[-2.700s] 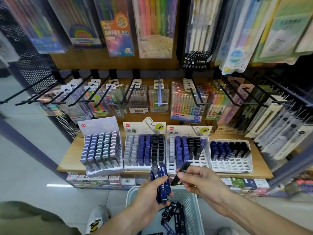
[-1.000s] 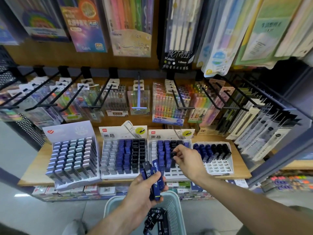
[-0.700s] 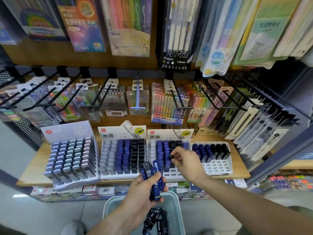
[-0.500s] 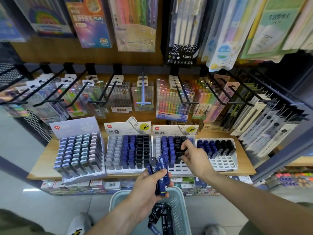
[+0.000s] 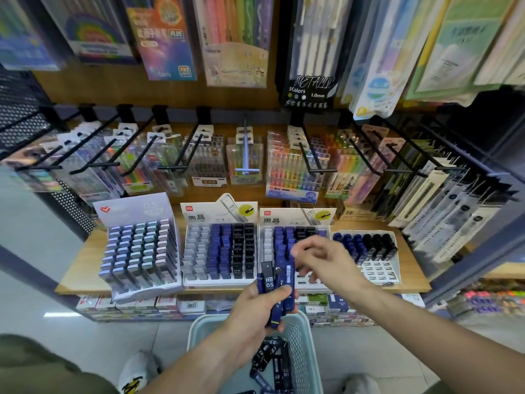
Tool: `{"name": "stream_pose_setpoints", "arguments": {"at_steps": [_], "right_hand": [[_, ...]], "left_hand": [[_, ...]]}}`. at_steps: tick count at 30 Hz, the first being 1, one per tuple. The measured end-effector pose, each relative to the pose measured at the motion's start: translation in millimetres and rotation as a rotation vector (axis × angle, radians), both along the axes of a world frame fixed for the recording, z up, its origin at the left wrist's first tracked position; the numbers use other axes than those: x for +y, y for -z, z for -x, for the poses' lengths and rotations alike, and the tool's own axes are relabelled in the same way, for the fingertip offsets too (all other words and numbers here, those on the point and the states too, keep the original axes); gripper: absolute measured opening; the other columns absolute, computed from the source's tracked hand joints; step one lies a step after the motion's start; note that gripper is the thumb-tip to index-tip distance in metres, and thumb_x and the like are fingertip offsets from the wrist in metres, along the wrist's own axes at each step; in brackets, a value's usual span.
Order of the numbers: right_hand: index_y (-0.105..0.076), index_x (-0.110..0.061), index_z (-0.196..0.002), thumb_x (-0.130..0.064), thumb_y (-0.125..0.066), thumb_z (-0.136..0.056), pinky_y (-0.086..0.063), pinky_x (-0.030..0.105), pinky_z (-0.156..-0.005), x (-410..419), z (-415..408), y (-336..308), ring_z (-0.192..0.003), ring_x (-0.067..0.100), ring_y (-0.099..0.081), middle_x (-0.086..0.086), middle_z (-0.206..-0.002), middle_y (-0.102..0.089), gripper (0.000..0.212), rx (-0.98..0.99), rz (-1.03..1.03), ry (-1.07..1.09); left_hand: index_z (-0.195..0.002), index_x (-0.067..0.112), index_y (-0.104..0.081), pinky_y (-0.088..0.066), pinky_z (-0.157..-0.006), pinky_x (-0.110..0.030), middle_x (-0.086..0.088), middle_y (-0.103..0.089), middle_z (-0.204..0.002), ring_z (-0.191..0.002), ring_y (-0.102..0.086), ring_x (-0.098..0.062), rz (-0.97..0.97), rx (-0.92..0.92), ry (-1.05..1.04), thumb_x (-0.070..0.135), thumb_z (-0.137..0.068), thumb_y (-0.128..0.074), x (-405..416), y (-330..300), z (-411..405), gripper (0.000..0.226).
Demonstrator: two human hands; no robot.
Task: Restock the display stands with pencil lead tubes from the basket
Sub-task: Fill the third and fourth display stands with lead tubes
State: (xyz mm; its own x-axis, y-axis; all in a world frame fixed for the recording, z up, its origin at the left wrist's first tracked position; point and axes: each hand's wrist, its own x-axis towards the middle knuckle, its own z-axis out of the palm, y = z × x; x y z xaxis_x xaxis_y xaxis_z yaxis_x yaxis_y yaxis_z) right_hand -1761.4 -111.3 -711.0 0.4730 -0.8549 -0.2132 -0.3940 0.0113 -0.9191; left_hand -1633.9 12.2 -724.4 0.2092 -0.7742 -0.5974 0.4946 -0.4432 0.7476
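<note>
While the left hand (image 5: 257, 308) grips a fanned bunch of pencil lead tubes (image 5: 274, 291), blue ones with a black one marked HB 0.5 in front, the right hand (image 5: 326, 263) hangs just above and to the right of that bunch, its fingers loosely curled with thumb and forefinger reaching toward the top of the blue tubes; motion blur makes it impossible to tell whether they pinch one. Both hands are held over a pale green mesh basket (image 5: 301, 345) standing on the floor, with more black and blue tubes (image 5: 272, 362) lying loose inside it. Behind the hands, on a wooden shelf (image 5: 82, 268), four display stands sit side by side: a grey-lilac stand (image 5: 139, 248) at far left, a second stand (image 5: 218, 251) with grey, blue and black columns, a third stand (image 5: 272, 243) partly hidden by the right hand, and a low white tray (image 5: 375, 268) at the right whose front slots are unfilled. Packs of pens (image 5: 292, 166) hang on black hooks above the shelf
</note>
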Motion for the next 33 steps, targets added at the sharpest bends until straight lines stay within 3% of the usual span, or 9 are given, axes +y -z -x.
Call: {"name": "stream_pose_setpoints", "arguments": {"at_steps": [5, 10, 14, 17, 21, 25, 28, 30, 33], "right_hand": [[-0.072, -0.013, -0.11, -0.01, -0.079, -0.085, -0.058, 0.027, -0.072, 12.1, 7.9, -3.5, -0.067, 0.014, -0.066, 0.004, -0.072, -0.068, 0.025, -0.037, -0.218, -0.09], [-0.072, -0.01, -0.108, -0.004, -0.079, -0.082, -0.058, 0.028, -0.078, 5.1, 16.4, -9.9, -0.079, 0.021, -0.07, 0.023, -0.084, -0.071, 0.027, -0.196, -0.235, -0.022], [-0.076, -0.014, -0.108, -0.006, -0.076, -0.087, -0.06, 0.025, -0.078, 4.7, 16.6, -12.9, -0.08, 0.017, -0.075, 0.009, -0.096, -0.073, 0.022, -0.15, -0.181, -0.002], [-0.071, -0.025, -0.121, -0.02, -0.073, -0.092, -0.059, 0.033, -0.089, 5.1, 19.0, -6.6, -0.091, 0.01, -0.072, -0.007, -0.113, -0.069, 0.029, 0.05, 0.12, -0.114], [-0.066, -0.03, -0.125, -0.013, -0.065, -0.089, -0.038, 0.016, -0.105, 4.9, 29.3, -9.6, -0.122, 0.0, -0.049, -0.015, -0.129, -0.053, 0.04, 0.183, 0.795, -0.435], [-0.071, -0.027, -0.114, -0.023, -0.071, -0.09, -0.042, 0.021, -0.096, 2.9, 28.5, -5.5, -0.112, 0.009, -0.051, -0.016, -0.114, -0.061, 0.024, 0.261, 1.014, -0.582], [-0.071, -0.03, -0.102, -0.025, -0.072, -0.091, -0.046, 0.021, -0.085, 5.3, 23.1, -2.9, -0.095, 0.002, -0.057, -0.019, -0.096, -0.067, 0.012, 0.211, 0.871, -0.441], [-0.066, -0.033, -0.098, -0.02, -0.076, -0.089, -0.05, 0.024, -0.079, 6.6, 22.2, -3.8, -0.082, 0.002, -0.061, -0.015, -0.083, -0.068, 0.018, 0.102, 0.505, -0.289], [-0.061, -0.027, -0.117, -0.012, -0.08, -0.084, -0.054, 0.028, -0.078, 11.9, 20.9, -8.1, -0.073, 0.013, -0.065, -0.001, -0.077, -0.067, 0.04, -0.12, 0.019, -0.206]], "left_hand": [[-0.118, 0.006, -0.067, -0.04, -0.046, -0.026, -0.015, -0.078, -0.102, -0.079, -0.074, -0.024, 0.009, 0.016, 0.027, 0.015, -0.094, -0.071, 2.0, 1.5, 5.6, 0.027], [-0.119, 0.003, -0.066, -0.041, -0.049, -0.026, -0.014, -0.077, -0.106, -0.084, -0.075, -0.026, 0.017, 0.068, 0.033, 0.02, -0.096, -0.069, 5.7, -1.6, 5.7, 0.029], [-0.119, -0.001, -0.068, -0.04, -0.045, -0.024, -0.019, -0.076, -0.107, -0.072, -0.07, -0.022, 0.053, 0.136, 0.024, 0.02, -0.093, -0.071, 4.2, -4.7, 3.3, 0.034], [-0.119, -0.003, -0.07, -0.039, -0.043, -0.023, -0.019, -0.076, -0.106, -0.065, -0.062, -0.02, 0.083, 0.168, 0.031, 0.018, -0.092, -0.072, 3.6, -4.2, 2.8, 0.034], [-0.117, -0.005, -0.07, -0.039, -0.042, -0.023, -0.019, -0.075, -0.103, -0.063, -0.058, -0.019, 0.09, 0.183, 0.021, 0.019, -0.092, -0.072, 3.1, -3.0, 1.2, 0.034], [-0.111, -0.005, -0.071, -0.039, -0.042, -0.023, -0.02, -0.074, -0.103, -0.061, -0.058, -0.02, 0.089, 0.201, -0.008, 0.019, -0.091, -0.073, 2.3, -4.2, -1.6, 0.032], [-0.113, -0.001, -0.071, -0.04, -0.043, -0.023, -0.017, -0.072, -0.093, -0.061, -0.056, -0.02, 0.077, 0.225, -0.041, 0.021, -0.091, -0.072, 2.0, -7.8, -3.3, 0.03], [-0.114, 0.001, -0.07, -0.039, -0.043, -0.024, -0.013, -0.067, -0.084, -0.059, -0.054, -0.02, 0.074, 0.22, -0.071, 0.021, -0.09, -0.073, 1.1, -8.1, -5.5, 0.031], [-0.11, 0.005, -0.07, -0.039, -0.045, -0.025, -0.009, -0.064, -0.081, -0.058, -0.052, -0.019, 0.065, 0.18, -0.081, 0.023, -0.087, -0.077, 1.3, -5.3, -9.5, 0.029]]}}
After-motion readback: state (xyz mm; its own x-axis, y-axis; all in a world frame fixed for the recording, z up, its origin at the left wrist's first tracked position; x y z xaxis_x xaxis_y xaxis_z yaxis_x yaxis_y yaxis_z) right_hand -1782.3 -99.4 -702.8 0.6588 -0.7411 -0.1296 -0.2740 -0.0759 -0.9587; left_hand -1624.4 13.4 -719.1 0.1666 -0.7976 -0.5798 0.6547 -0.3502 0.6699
